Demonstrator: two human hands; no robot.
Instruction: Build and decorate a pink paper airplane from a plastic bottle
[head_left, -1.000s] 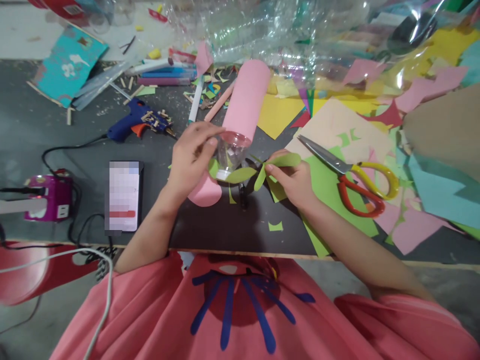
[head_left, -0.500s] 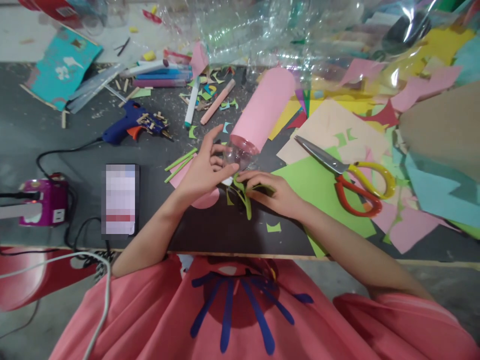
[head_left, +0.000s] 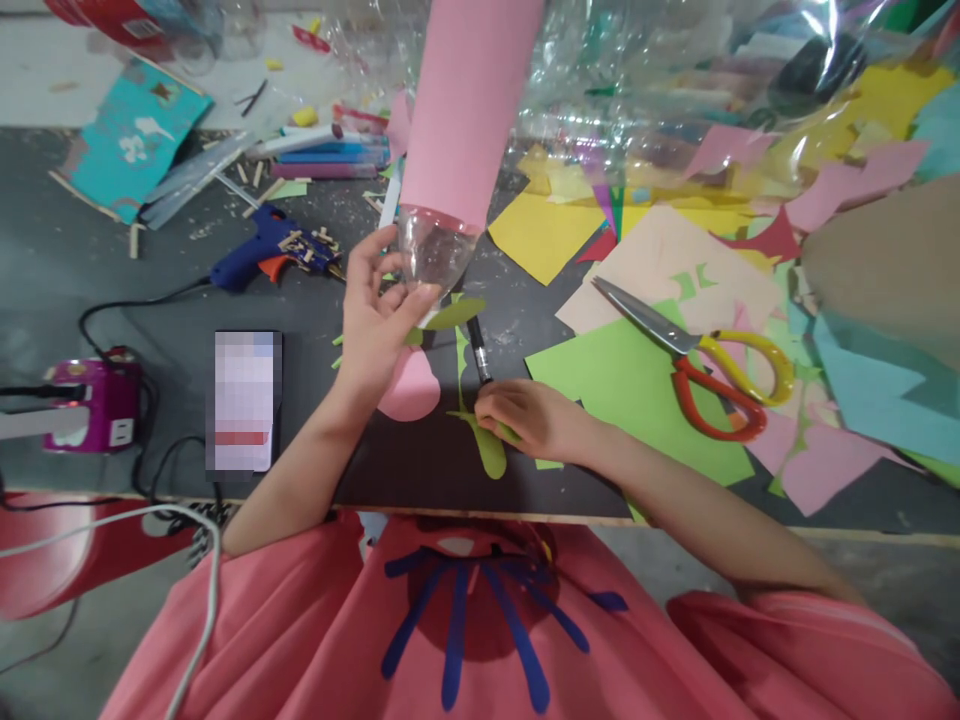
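Observation:
My left hand [head_left: 386,310] is closed around the clear neck end of a plastic bottle [head_left: 439,250], whose body is wrapped in pink paper [head_left: 472,110]. The bottle is tilted, its wrapped end pointing away from me and cut off by the top edge. By the neck, at my left fingertips, is a green paper leaf shape [head_left: 457,315]; whether it is stuck on or held I cannot tell. Close to the table, my right hand [head_left: 525,420] has its fingers closed on a green paper cutout [head_left: 491,455]. A black marker [head_left: 478,350] lies just beyond those fingers.
Scissors [head_left: 675,340] with red and yellow handles lie on paper sheets at right. A blue glue gun [head_left: 266,245] and a phone [head_left: 244,400] are at left. Pink rounded paper [head_left: 411,385] lies under my left wrist. Clear plastic [head_left: 615,90] covers the back.
The bottle has been raised and swung left, away from the table, with my left hand on its neck. My right hand has drawn down from the neck with green paper, and the marker now shows.

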